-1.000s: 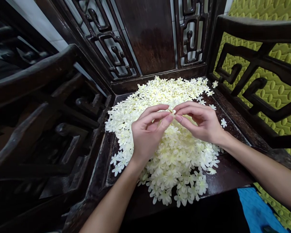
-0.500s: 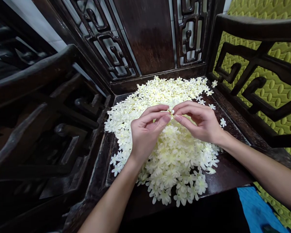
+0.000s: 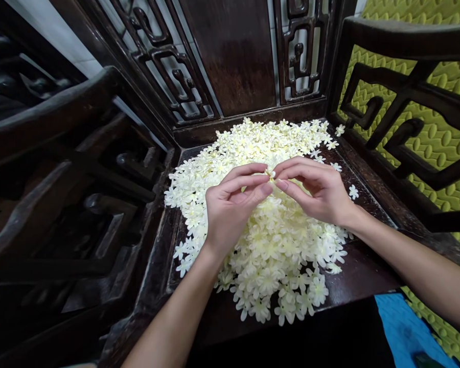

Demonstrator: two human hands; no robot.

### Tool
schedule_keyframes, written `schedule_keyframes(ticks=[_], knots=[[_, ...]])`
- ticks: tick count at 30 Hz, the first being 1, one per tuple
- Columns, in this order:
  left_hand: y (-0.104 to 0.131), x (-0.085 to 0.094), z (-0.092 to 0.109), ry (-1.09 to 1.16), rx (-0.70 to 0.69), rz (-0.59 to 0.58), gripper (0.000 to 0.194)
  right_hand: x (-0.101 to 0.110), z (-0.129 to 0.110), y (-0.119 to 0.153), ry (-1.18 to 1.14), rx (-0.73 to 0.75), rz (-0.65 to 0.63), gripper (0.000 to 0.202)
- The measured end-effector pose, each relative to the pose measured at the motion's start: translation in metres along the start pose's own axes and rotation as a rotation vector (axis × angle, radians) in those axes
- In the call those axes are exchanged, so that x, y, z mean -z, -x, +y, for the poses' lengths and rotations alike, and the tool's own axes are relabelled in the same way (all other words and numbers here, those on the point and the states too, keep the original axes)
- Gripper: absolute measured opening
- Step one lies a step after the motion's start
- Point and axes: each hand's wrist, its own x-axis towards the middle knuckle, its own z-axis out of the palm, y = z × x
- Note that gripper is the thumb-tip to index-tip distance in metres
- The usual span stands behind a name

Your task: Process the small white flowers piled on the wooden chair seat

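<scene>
A small white flower [image 3: 271, 175] is pinched between the fingertips of both hands, partly hidden by them. My left hand [image 3: 235, 202] grips it from the left with thumb and fingers together. From the right, my right hand [image 3: 318, 190] holds it with thumb and index finger, the fingertips of both hands almost touching. Beneath and around the hands spreads a heap of cream-white artificial-looking flowers [image 3: 268, 245], heaped on a dark wooden chair seat [image 3: 360, 271]. Whether a stem or thread joins the held flower to others cannot be made out.
Carved dark wooden armrests rise on the left [image 3: 53, 110] and the right [image 3: 414, 41]. A panelled chair back [image 3: 237, 56] stands behind the heap. A few loose flowers [image 3: 353, 192] lie at the seat's right side. Yellow-green textured material [image 3: 440, 122] and a blue item [image 3: 410, 327] show at the right.
Both hands keep their pinch on the small flower, with only a very slight shift of the fingers. The view has moved a little; the heap looks the same.
</scene>
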Motion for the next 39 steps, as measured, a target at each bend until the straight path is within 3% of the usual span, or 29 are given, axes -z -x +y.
schedule_keyframes(ticks=[13,19,24,31,36,39], knots=[[-0.001,0.003,-0.001,0.034,0.092,-0.015,0.009,-0.001,0.002,0.000,-0.044,-0.003,0.000,0.008],[0.001,-0.001,-0.003,-0.033,0.154,0.076,0.014,-0.001,0.001,0.003,-0.044,-0.079,-0.017,0.008],[-0.003,0.005,-0.001,0.127,0.186,0.170,0.012,0.002,0.006,0.004,-0.056,-0.151,0.087,0.004],[-0.004,0.006,0.001,0.036,0.085,0.207,0.005,0.001,0.007,0.004,-0.040,-0.150,0.135,0.004],[0.000,-0.002,0.005,-0.149,-0.153,0.063,0.017,-0.001,0.004,0.003,-0.004,-0.084,0.085,0.006],[0.001,-0.004,0.007,-0.217,-0.206,-0.003,0.028,-0.001,0.003,0.002,0.042,0.011,0.046,0.008]])
